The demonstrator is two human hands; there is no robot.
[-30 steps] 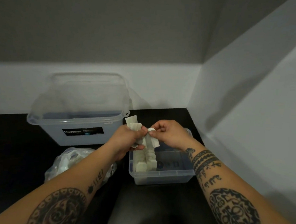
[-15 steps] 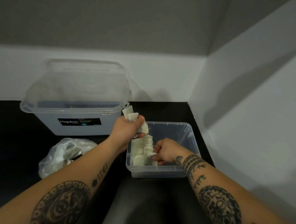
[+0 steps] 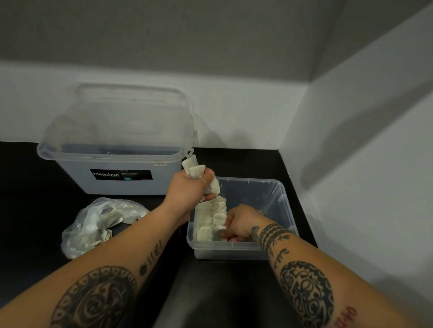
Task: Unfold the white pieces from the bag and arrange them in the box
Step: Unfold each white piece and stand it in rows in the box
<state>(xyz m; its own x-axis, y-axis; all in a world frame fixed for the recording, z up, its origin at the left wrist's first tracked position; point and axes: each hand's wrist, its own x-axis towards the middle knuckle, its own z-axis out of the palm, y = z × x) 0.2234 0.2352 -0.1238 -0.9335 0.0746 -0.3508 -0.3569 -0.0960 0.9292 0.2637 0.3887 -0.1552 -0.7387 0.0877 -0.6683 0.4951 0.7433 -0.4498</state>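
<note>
While the left hand (image 3: pixel 186 190) grips spare white pieces (image 3: pixel 194 170), the right hand (image 3: pixel 242 222) pinches one into the box (image 3: pixel 230 250); unfolding another likely comes next.

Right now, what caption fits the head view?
Left hand grips white pieces; right hand tucks one into the small box.

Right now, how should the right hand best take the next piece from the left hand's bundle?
I would pinch the loose end of the bundle that juts from the left hand toward the box, coming from the right. It hangs free of the grip, nearest the right hand.
</note>
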